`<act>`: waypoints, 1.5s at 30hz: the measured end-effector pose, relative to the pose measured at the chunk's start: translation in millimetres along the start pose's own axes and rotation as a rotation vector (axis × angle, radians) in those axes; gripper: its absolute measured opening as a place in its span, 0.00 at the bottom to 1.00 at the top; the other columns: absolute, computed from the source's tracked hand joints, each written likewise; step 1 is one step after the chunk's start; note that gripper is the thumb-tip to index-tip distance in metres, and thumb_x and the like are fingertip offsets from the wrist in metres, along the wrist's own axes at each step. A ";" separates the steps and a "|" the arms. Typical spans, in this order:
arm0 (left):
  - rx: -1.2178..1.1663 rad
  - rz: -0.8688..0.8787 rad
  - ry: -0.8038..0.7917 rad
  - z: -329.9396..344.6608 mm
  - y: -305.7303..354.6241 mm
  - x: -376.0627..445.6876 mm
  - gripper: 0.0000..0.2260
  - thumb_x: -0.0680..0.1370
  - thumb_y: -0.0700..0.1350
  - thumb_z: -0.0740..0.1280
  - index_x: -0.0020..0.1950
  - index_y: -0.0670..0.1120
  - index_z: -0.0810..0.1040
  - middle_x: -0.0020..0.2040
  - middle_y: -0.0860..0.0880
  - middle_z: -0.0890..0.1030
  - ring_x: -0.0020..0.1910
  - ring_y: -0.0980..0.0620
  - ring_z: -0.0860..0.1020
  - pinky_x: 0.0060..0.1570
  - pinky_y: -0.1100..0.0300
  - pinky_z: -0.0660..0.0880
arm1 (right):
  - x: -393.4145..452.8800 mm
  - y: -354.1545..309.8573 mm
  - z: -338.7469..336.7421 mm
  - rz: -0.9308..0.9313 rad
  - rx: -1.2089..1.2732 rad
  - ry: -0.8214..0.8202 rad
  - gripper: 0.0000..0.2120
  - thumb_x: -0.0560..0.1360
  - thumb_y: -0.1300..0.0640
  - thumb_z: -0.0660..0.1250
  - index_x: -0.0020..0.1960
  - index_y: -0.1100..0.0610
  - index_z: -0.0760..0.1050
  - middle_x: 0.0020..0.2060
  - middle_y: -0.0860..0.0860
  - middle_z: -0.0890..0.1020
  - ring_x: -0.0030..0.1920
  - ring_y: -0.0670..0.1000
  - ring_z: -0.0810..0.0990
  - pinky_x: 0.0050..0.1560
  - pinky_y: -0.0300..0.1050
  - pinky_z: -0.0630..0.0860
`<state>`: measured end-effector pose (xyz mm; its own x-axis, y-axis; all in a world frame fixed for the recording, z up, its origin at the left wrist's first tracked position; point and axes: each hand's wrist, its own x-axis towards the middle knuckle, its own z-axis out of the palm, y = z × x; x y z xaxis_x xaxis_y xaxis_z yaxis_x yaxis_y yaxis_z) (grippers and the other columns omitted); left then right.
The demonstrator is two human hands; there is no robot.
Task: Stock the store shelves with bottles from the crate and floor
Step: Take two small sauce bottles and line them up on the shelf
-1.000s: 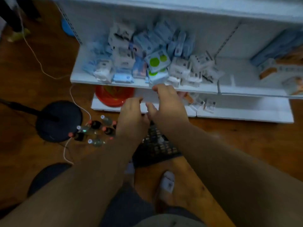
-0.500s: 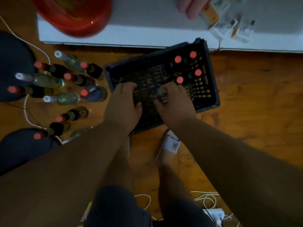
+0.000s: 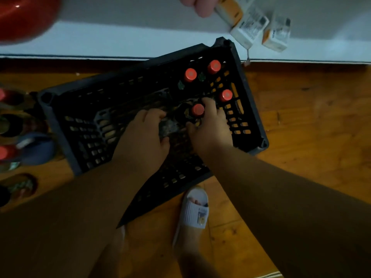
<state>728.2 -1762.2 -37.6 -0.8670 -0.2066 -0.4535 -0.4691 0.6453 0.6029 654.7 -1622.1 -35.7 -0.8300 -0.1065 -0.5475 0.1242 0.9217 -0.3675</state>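
A black plastic crate (image 3: 52, 125) lies tilted on the wooden floor against the bottom shelf (image 3: 120, 43). Several dark bottles with red caps (image 3: 214, 66) stand in its far right corner. My right hand (image 3: 210, 129) reaches into the crate, and its fingers and thumb curl round the neck of the nearest red-capped bottle (image 3: 197, 109). My left hand (image 3: 144, 137) is beside it in the crate, fingers curled down next to a dim greyish object (image 3: 170, 126). Whether it holds anything is hidden in the dark. More bottles (image 3: 8, 152) stand on the floor at the left.
A red bowl (image 3: 22, 17) sits on the bottom shelf at upper left. Small white and orange boxes (image 3: 249, 31) lie on the shelf at upper right, next to another person's hand (image 3: 198, 6). My sandalled foot (image 3: 195, 211) stands just before the crate.
The view dropped from the shelves to the crate. Both my hands went down into it, and my right hand moved forward onto the nearest red-capped bottle.
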 end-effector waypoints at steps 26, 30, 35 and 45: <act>-0.146 -0.177 -0.146 -10.2 -32.4 51.0 0.17 0.77 0.49 0.70 0.66 0.51 0.75 0.56 0.49 0.79 0.57 0.45 0.77 0.54 0.58 0.69 | 76.2 -25.1 15.7 0.066 0.329 -0.014 0.28 0.76 0.42 0.66 0.70 0.53 0.62 0.60 0.55 0.77 0.57 0.58 0.78 0.51 0.52 0.77; -0.171 -0.169 -0.114 -1.4 -39.2 58.9 0.19 0.77 0.51 0.70 0.67 0.52 0.74 0.47 0.57 0.73 0.48 0.53 0.73 0.51 0.61 0.67 | 112.6 -32.7 37.7 0.179 0.521 0.025 0.39 0.70 0.42 0.73 0.74 0.47 0.57 0.69 0.55 0.70 0.63 0.63 0.74 0.56 0.56 0.75; -0.205 -0.109 -0.090 3.9 -36.8 70.1 0.16 0.76 0.51 0.71 0.62 0.51 0.76 0.44 0.58 0.74 0.48 0.53 0.74 0.51 0.60 0.68 | 128.2 -31.9 48.2 0.075 0.523 0.182 0.19 0.77 0.45 0.66 0.64 0.51 0.69 0.57 0.54 0.77 0.55 0.58 0.77 0.53 0.52 0.73; -0.204 -0.111 0.000 -70.5 46.2 -5.7 0.06 0.78 0.51 0.69 0.51 0.53 0.75 0.40 0.60 0.73 0.37 0.62 0.70 0.36 0.68 0.64 | -7.7 -53.5 -54.7 -0.098 0.511 0.102 0.13 0.79 0.47 0.65 0.58 0.54 0.72 0.45 0.49 0.78 0.51 0.54 0.78 0.50 0.50 0.73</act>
<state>699.6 -1783.1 39.1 -0.8083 -0.2677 -0.5244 -0.5857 0.4570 0.6694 624.7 -1650.2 29.3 -0.8966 -0.1230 -0.4254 0.2709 0.6075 -0.7467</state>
